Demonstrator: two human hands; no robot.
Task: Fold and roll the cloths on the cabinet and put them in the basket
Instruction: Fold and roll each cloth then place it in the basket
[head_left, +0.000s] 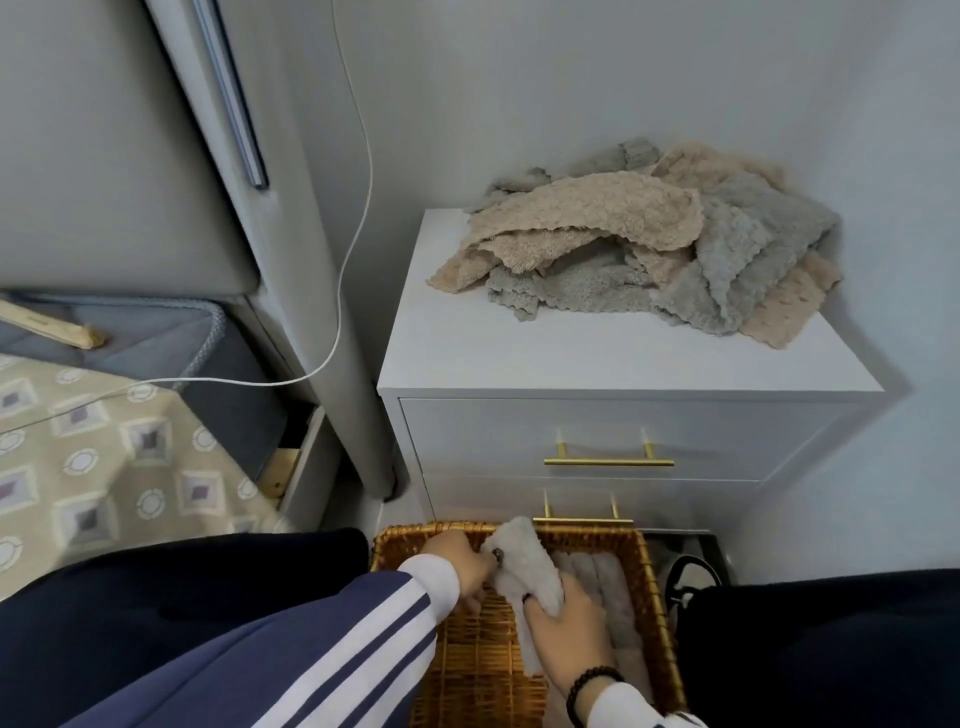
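Both hands over wicker basket (652, 613): left hand (457, 569) and right hand (569, 631) grip rolled grey cloth (524, 564). Rolled cloths (597, 577) inside basket. Loose cloth pile (649, 249) on cabinet (519, 353) behind basket.

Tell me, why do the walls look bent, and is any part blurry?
Head view: the wide lens bows straight edges, so the cabinet flares outward; light is soft and even, no glare; the patterned bedspread at the left edge smears; hands and basket look slightly soft.

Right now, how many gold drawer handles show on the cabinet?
2: the upper handle on the top drawer, the lower handle just above the basket rim. None seems hidden.
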